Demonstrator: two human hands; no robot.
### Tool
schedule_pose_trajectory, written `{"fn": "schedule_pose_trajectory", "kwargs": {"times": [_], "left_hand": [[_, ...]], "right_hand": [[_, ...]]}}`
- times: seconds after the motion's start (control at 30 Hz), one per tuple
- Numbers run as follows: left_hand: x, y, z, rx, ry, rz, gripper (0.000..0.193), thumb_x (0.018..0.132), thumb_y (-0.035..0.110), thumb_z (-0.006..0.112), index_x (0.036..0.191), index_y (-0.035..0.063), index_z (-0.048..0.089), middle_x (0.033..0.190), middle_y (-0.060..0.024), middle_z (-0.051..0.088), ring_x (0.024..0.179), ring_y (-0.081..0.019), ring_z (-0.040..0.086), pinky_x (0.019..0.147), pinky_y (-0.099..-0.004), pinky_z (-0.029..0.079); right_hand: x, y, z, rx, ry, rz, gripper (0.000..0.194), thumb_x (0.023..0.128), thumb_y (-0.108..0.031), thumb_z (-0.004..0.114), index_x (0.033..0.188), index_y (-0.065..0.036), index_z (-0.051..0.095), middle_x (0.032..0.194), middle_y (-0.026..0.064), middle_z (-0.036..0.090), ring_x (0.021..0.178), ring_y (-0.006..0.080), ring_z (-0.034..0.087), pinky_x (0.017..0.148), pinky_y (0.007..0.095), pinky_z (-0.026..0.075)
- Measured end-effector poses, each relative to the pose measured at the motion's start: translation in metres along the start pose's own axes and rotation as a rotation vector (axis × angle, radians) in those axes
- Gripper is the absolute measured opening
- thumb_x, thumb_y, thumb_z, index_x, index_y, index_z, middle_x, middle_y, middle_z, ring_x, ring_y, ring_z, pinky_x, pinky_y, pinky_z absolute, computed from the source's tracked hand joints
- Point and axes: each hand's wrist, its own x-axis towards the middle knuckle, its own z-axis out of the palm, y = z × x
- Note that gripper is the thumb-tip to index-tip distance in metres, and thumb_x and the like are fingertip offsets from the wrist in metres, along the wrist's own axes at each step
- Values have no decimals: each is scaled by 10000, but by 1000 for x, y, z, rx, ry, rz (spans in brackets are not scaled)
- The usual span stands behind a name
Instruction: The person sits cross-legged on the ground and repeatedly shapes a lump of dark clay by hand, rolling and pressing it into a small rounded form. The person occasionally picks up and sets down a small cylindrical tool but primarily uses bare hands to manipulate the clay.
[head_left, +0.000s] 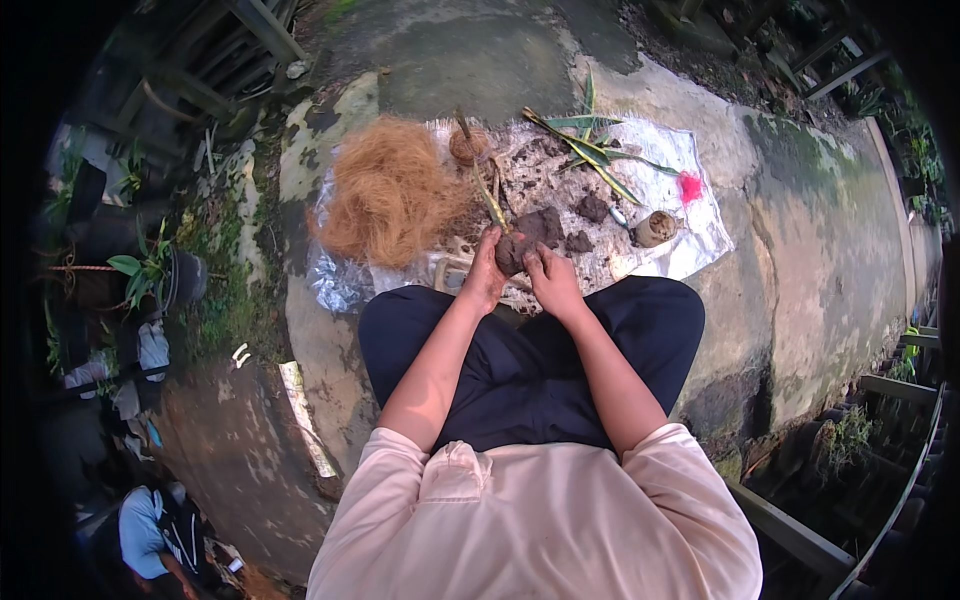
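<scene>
Both of my hands are around a ball of dark wet soil (510, 255), held just above the sack in front of my crossed legs. My left hand (486, 276) cups its left side, palm muddy. The fingers of my right hand (553, 280) press its right side. A yellow-edged snake plant leaf (489, 201) rises from the ball and leans away from me. Right behind the ball lies a bigger lump of soil (544, 225), with smaller soil clumps (592, 208) to its right. A heap of brown coconut fibre (390, 195) is left of my hands.
A white woven sack (667, 142) covers the concrete. On it are a fibre-wrapped ball (468, 145), loose snake plant leaves (589, 146), pink-red string (689, 187), a pale cylindrical object (656, 229) and a small slim white-and-green object (619, 217). Another person (154, 536) is at lower left.
</scene>
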Motion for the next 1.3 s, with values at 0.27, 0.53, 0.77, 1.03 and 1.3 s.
{"fn": "schedule_pose_trajectory", "kwargs": {"times": [0.27, 0.53, 0.77, 1.03, 1.3], "left_hand": [[1, -10, 8, 284, 178, 202, 296, 1007, 331, 465, 1197, 111, 520, 1171, -31, 553, 1168, -159, 469, 1014, -350, 324], [-7, -9, 10, 560, 200, 193, 348, 986, 316, 546, 1225, 71, 484, 1108, -61, 570, 1078, -146, 510, 932, -293, 385], [-6, -10, 2, 485, 190, 132, 377, 1002, 421, 478, 1182, 92, 511, 1063, -56, 596, 1010, -140, 551, 874, -304, 435], [-3, 7, 15, 127, 321, 150, 268, 987, 313, 549, 1094, 69, 518, 999, -46, 607, 926, -131, 580, 859, -274, 450], [2, 0, 16, 239, 366, 226, 259, 902, 111, 663, 1091, 79, 489, 993, -36, 604, 917, -109, 589, 828, -266, 469]], "right_hand": [[2, 0, 5, -185, -100, -9, 322, 956, -288, 487, 951, 15, 596, 739, 268, 615, 740, 466, 605, 676, 527, 470], [-2, 1, 5, -305, -228, -49, 315, 952, -301, 486, 932, -14, 615, 733, 248, 632, 737, 441, 625, 675, 540, 483], [7, 7, -3, -200, -327, -57, 327, 941, -311, 539, 936, 4, 626, 717, 227, 619, 692, 395, 619, 656, 498, 471], [16, 20, 11, 338, -264, 86, 429, 990, -391, 498, 1155, -12, 613, 652, 36, 556, 573, 117, 507, 551, 317, 429], [14, 23, 9, 477, -268, 217, 451, 1020, -402, 414, 1047, 6, 602, 669, 17, 532, 625, 117, 488, 588, 302, 416]]}}
